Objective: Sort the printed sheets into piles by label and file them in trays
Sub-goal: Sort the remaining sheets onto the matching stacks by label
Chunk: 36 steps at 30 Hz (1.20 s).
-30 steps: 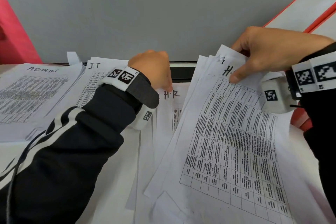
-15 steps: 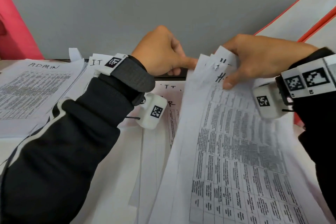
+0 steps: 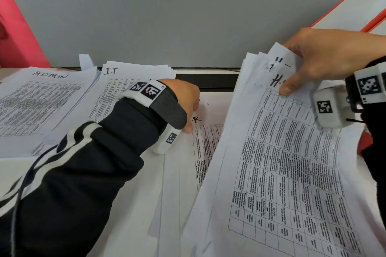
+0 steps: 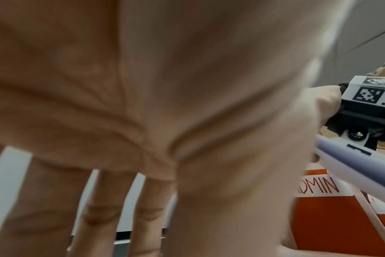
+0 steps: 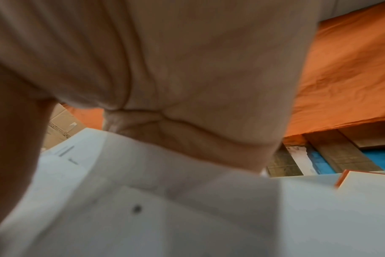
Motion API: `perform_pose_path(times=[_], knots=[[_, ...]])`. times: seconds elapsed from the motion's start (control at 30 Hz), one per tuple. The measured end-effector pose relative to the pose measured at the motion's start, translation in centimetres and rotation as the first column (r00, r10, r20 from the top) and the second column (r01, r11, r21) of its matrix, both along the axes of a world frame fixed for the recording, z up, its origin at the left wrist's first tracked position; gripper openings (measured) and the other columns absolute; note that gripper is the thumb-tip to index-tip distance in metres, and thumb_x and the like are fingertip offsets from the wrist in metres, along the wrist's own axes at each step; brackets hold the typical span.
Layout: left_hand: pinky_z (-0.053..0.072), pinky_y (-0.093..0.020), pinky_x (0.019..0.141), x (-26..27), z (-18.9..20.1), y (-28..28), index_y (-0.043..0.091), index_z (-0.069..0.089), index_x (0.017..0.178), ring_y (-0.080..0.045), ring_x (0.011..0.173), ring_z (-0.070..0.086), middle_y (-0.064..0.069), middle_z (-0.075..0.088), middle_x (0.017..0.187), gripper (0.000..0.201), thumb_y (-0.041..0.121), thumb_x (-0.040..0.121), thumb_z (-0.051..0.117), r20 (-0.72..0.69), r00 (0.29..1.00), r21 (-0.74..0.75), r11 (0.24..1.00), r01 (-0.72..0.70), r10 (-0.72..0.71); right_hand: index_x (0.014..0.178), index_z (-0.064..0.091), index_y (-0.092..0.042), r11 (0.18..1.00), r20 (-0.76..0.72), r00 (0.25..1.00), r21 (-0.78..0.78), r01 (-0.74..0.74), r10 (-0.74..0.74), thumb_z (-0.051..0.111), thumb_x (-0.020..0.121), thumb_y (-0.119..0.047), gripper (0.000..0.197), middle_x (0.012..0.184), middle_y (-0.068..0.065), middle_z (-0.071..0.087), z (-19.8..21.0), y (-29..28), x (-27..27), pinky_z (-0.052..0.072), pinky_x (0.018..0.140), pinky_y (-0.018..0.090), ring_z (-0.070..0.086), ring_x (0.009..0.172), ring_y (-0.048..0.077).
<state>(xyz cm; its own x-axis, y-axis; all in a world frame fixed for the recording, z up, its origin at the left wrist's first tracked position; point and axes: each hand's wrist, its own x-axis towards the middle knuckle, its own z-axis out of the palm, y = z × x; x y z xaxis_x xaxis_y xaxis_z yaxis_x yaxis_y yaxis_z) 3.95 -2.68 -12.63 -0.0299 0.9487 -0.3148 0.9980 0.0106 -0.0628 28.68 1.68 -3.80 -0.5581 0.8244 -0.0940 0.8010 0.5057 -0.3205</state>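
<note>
Gripping a fanned stack of printed sheets [image 3: 292,162] near its top edge, the right hand [image 3: 325,60] has its thumb pressed on the front sheet beside a handwritten "H" and its fingers curled behind the paper, so the stack stands tilted above the desk at the right. The left hand [image 3: 183,100] lies lower, at the centre, with its fingers stretched out flat on the H.R pile [image 3: 205,144], as the left wrist view shows; it grasps nothing. Left of it sit the I.T pile [image 3: 125,81] and, furthest left, the ADMIN pile [image 3: 37,102], the two overlapping. An orange tray [image 4: 327,219] labelled ADMIN appears in the left wrist view, behind a grey partition [image 3: 188,16]
</note>
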Motion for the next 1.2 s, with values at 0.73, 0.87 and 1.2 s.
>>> perform_pose_path(times=[0.73, 0.87, 1.2], knots=[[0.055, -0.020, 0.076, 1.2, 4.3, -2.0, 0.013, 0.080, 0.092, -0.007, 0.071, 0.066, -0.006, 0.078, 0.083, 0.009, 0.020, 0.088, 0.077, 0.740, 0.601, 0.427, 0.901, -0.074, -0.302, 0.088, 0.078, -0.024, 0.982, -0.037, 0.981, -0.014, -0.189, 0.188, 0.089, 0.077, -0.012, 0.019, 0.082, -0.013, 0.080, -1.5, -0.4, -2.1, 0.061, 0.076, 0.035, 0.077, 0.074, 0.005], [0.057, -0.029, 0.082, 0.2, 4.8, -2.1, 0.010, 0.077, 0.101, -0.017, 0.076, 0.071, -0.010, 0.078, 0.087, 0.024, 0.030, 0.088, 0.076, 0.793, 0.552, 0.322, 0.946, -0.023, -0.256, 0.091, 0.069, -0.037, 0.986, -0.125, 0.984, 0.123, -0.111, 0.126, 0.099, 0.058, -0.034, 0.045, 0.085, -0.024, 0.076, 0.4, 0.7, 1.1, 0.057, 0.066, 0.022, 0.071, 0.071, -0.005], [0.050, -0.036, 0.101, -3.4, 0.2, 0.8, 0.022, 0.062, 0.131, -0.020, 0.113, 0.061, 0.005, 0.063, 0.128, 0.069, 0.047, 0.072, 0.087, 0.002, 0.996, -0.024, 0.996, -0.087, 0.087, 0.084, 0.076, -0.042, 0.999, -0.138, 0.990, 0.041, -0.033, 0.038, 0.090, 0.051, -0.030, 0.038, 0.080, -0.011, 0.080, 1.6, 0.6, 3.4, 0.061, 0.059, 0.037, 0.078, 0.071, 0.011]])
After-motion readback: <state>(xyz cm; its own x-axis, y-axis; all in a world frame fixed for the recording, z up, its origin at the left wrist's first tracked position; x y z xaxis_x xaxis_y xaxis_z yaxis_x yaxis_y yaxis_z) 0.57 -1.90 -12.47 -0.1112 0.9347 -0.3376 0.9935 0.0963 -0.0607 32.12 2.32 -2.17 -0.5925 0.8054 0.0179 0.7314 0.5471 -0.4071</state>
